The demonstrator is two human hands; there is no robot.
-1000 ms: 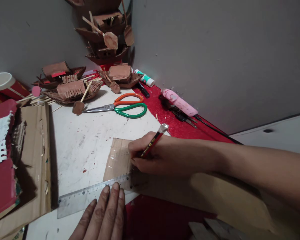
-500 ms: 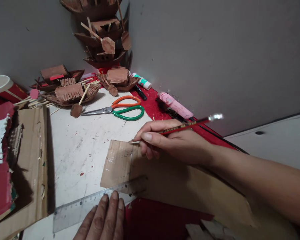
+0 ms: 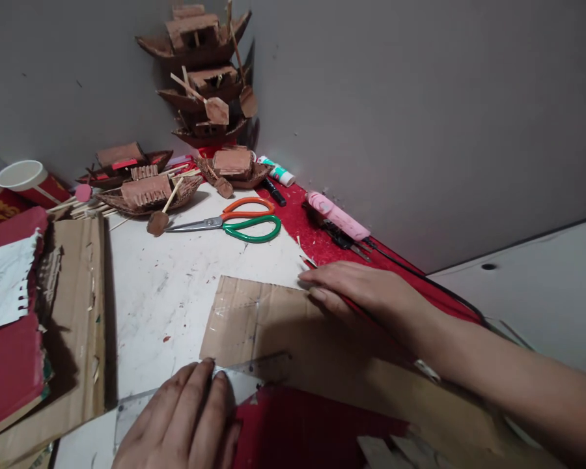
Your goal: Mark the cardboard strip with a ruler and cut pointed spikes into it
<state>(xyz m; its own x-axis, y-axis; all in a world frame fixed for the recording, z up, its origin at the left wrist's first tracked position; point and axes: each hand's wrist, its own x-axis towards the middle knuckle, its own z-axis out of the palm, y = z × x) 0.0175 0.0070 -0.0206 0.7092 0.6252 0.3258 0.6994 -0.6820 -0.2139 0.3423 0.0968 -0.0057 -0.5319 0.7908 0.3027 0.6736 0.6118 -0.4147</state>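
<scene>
Under the left hand (image 3: 176,417), a clear ruler (image 3: 128,412) is pressed by flat, ungripping fingers, slanted from the worktop (image 3: 149,286) onto the cardboard (image 3: 244,326). A pencil (image 3: 427,370) is grasped in the right hand's (image 3: 371,290) fingers, nearer the cardboard's far edge. Paper cups (image 3: 53,190) are seen far left, contents indiscernible.
</scene>
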